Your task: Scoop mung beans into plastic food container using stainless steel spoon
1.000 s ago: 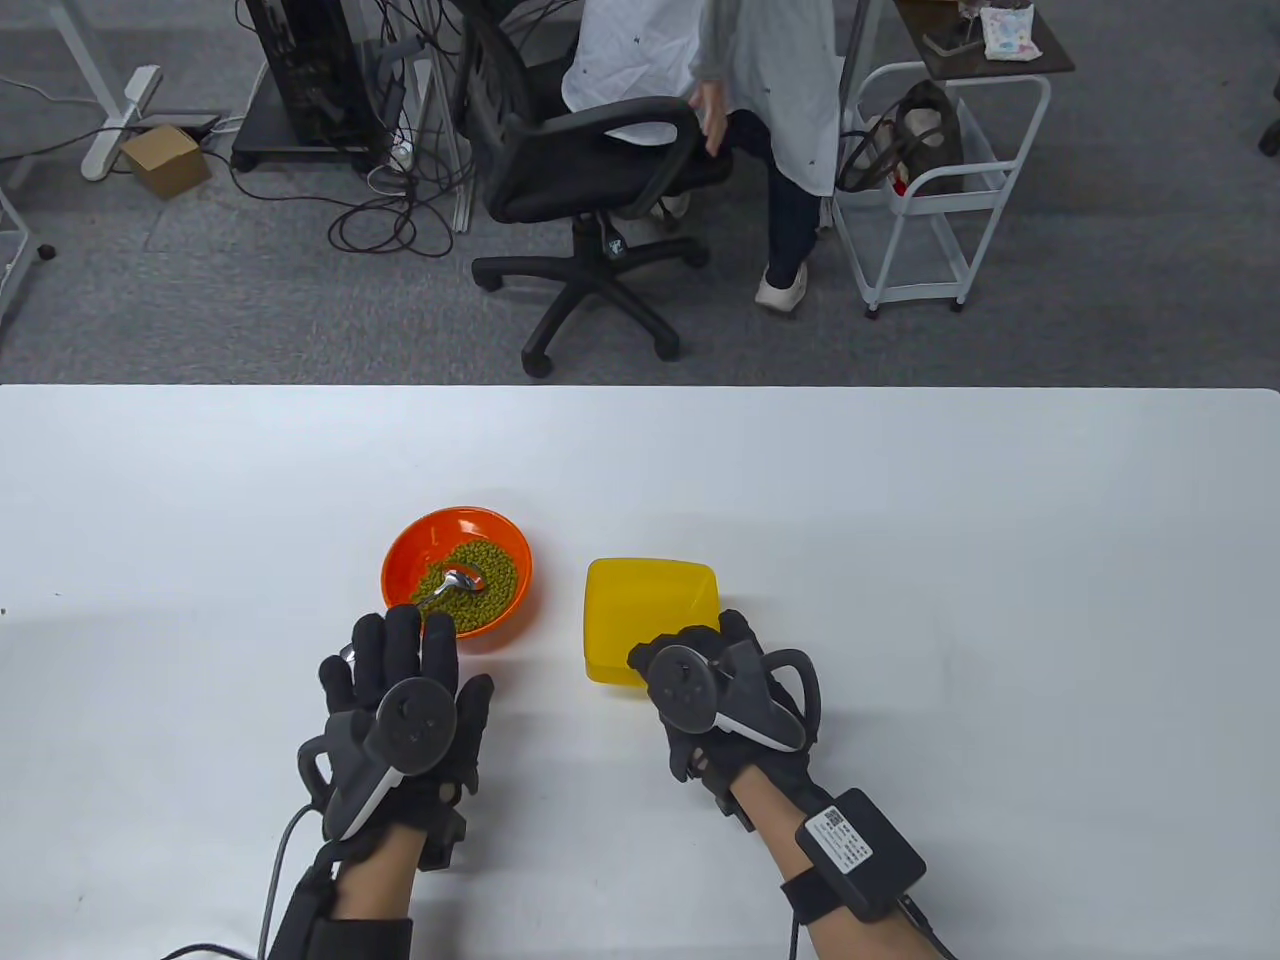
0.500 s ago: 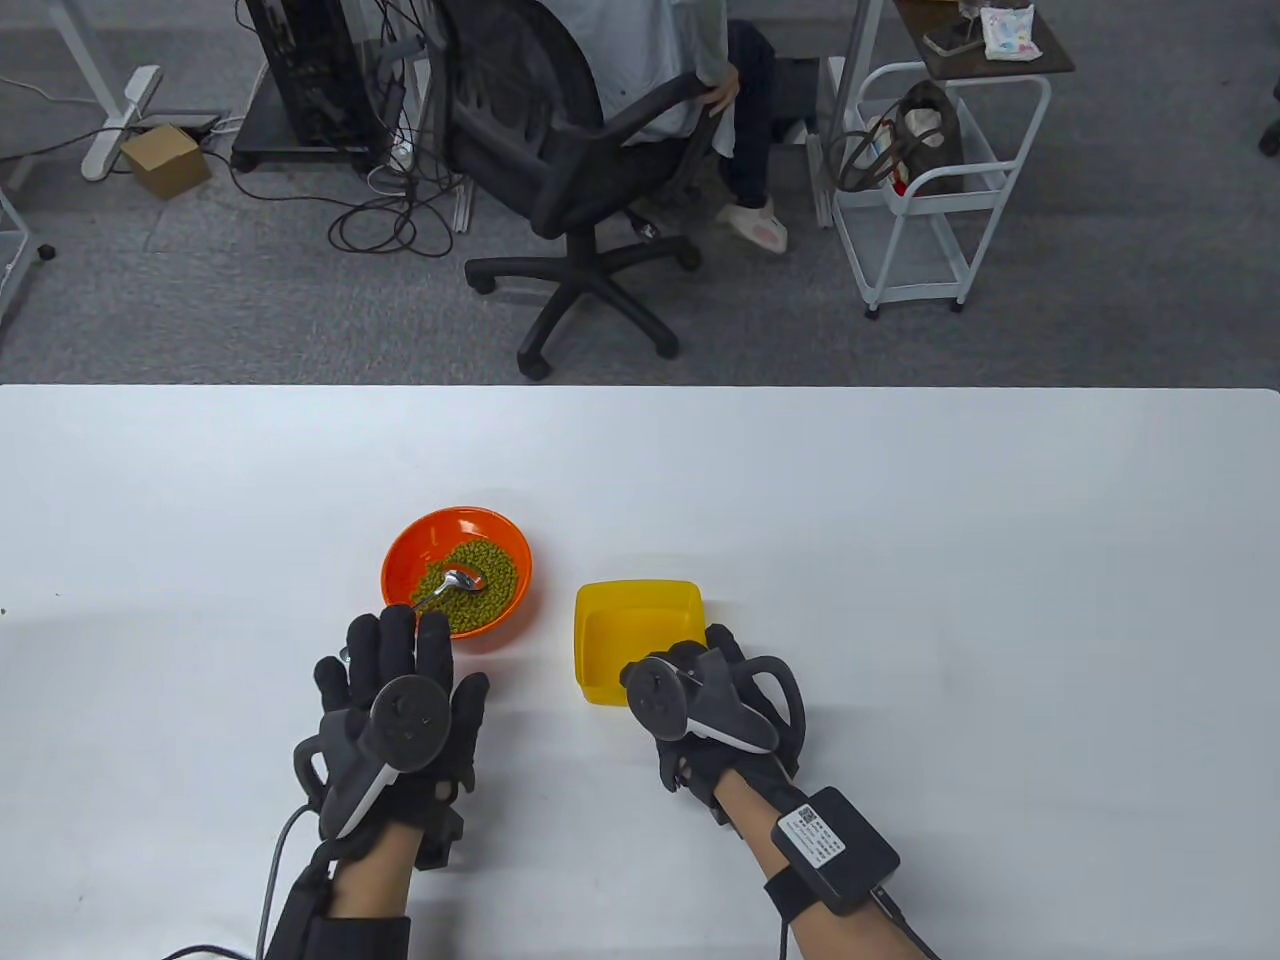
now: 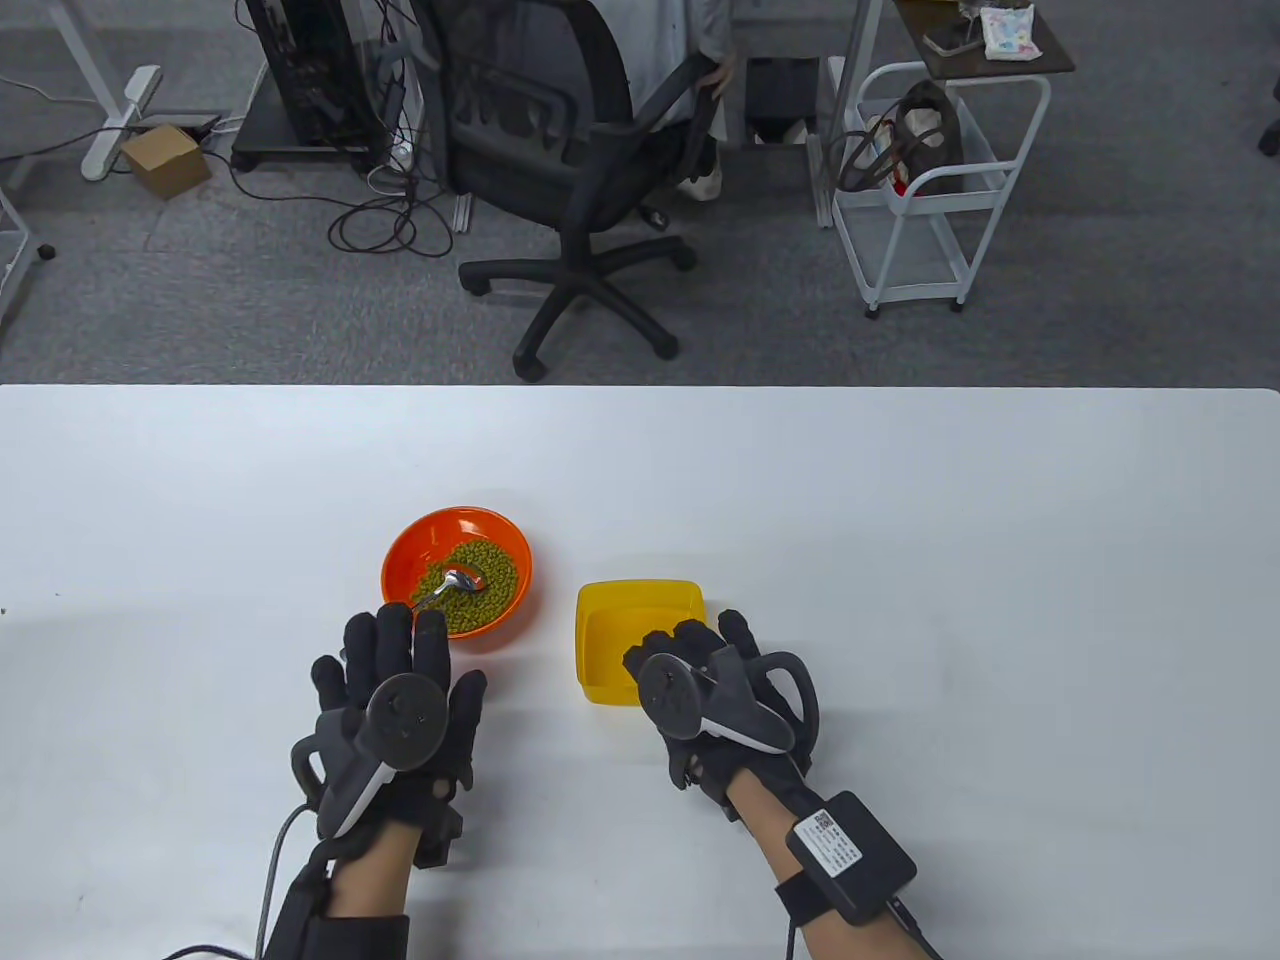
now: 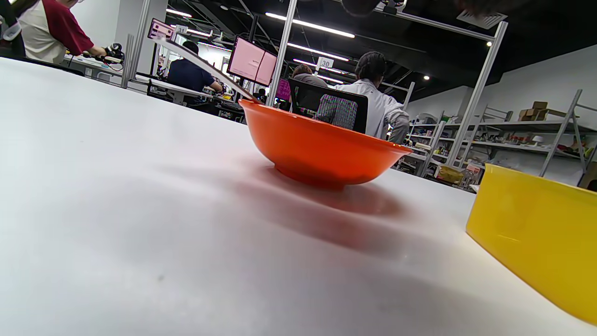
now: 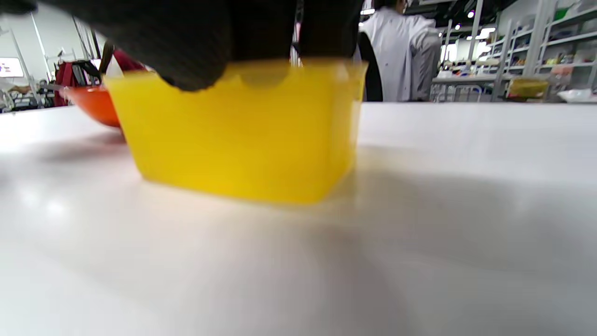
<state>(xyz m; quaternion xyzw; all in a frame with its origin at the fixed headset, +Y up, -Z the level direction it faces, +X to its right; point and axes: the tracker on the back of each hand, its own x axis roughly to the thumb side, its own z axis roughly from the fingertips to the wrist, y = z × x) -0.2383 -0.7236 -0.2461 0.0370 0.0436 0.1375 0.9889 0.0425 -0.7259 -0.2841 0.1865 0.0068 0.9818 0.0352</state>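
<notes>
Beans (image 3: 478, 585) & spoon (image 3: 450, 584) seen only in table view; container (image 3: 637, 640) rim gripped by right hand (image 3: 712, 700), left hand (image 3: 395, 710) spread open at bowl's (image 3: 455, 571) 7 o'clock.

One orange bowl (image 3: 456, 570) sits on the table (image 3: 900, 520). Beside the bowl stands one yellow container (image 3: 640, 625). Inside the bowl lie one spoon (image 3: 450, 584) and one heap of beans (image 3: 490, 580), too many to count. Near the bowl are two gloved hands: left hand (image 3: 395, 715), right hand (image 3: 715, 700).
</notes>
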